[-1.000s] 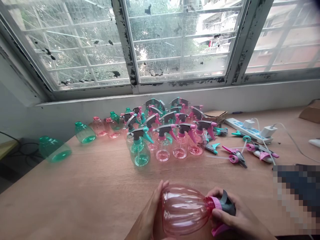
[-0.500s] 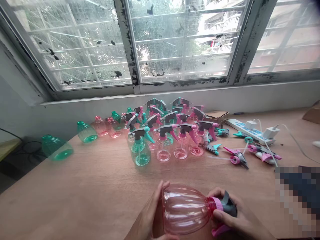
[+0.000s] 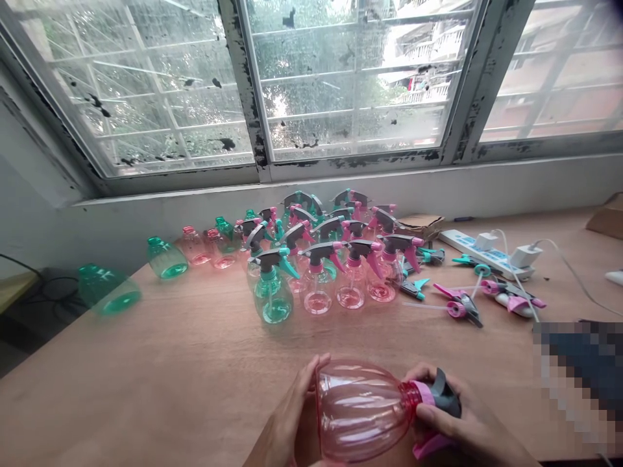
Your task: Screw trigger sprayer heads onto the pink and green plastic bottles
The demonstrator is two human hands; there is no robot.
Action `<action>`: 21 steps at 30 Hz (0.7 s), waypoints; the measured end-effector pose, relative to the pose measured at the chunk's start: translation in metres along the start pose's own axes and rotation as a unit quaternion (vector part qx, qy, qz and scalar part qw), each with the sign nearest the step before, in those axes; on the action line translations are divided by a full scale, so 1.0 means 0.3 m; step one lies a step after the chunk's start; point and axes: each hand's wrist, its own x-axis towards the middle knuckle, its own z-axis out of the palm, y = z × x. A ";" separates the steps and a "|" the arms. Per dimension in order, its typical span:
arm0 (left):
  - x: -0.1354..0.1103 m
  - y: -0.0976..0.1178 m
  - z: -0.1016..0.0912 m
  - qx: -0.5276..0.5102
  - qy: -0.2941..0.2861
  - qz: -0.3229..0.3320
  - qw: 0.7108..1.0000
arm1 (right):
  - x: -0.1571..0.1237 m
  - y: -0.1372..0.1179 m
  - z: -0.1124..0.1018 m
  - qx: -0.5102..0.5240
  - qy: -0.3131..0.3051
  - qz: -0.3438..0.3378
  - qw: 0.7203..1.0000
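1. Nearest me, the pink bottle (image 3: 363, 412) lies on its side between both hands, at the near part of the surface (image 3: 170, 376); I can't tell whether it rests there or is lifted.
2. The left hand (image 3: 298, 392) is cupped around its base — fingers spread along the bottom edge. The right hand (image 3: 470, 415) is closed around the grey spray head (image 3: 448, 401), thumb beside the pink collar (image 3: 425, 394), with the pink trigger (image 3: 433, 445) hanging beneath.
3. I'd judge the bottle light, since no liquid shows inside. The clear, ribbed wall looks like thin plastic: smooth, a bit slippery, liable to give under a hard squeeze rather than shatter.
4. The base and the collar seem the best holds; the trigger looks like it would swing, so I'd avoid gripping there.
5. Farther off, a green bottle (image 3: 272, 301) stands upright at the front of a cluster topped with sprayers. To its right lies a loose pink-and-grey sprayer (image 3: 464, 311) — its thin tube probably bends easily.
6. Beyond that sits a white power strip (image 3: 479, 250), below the window (image 3: 350, 84).
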 end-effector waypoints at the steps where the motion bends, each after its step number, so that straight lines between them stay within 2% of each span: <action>1: 0.004 0.002 0.000 0.009 0.001 -0.001 1.000 | 0.003 0.002 -0.004 -0.005 -0.002 -0.010 1.000; 4: 0.013 0.009 0.007 0.033 0.009 0.000 0.999 | 0.010 0.007 -0.014 -0.017 -0.002 -0.030 0.999; 8: 0.006 0.011 0.008 0.033 0.006 0.012 0.999 | 0.009 0.007 -0.018 -0.025 -0.003 -0.022 0.999; 15: 0.000 0.024 0.005 0.101 0.009 -0.010 0.995 | 0.010 0.013 -0.024 -0.051 -0.003 -0.021 0.998; 21: -0.001 0.019 0.014 0.071 0.010 -0.011 0.997 | 0.011 0.013 -0.026 -0.066 -0.006 -0.026 0.997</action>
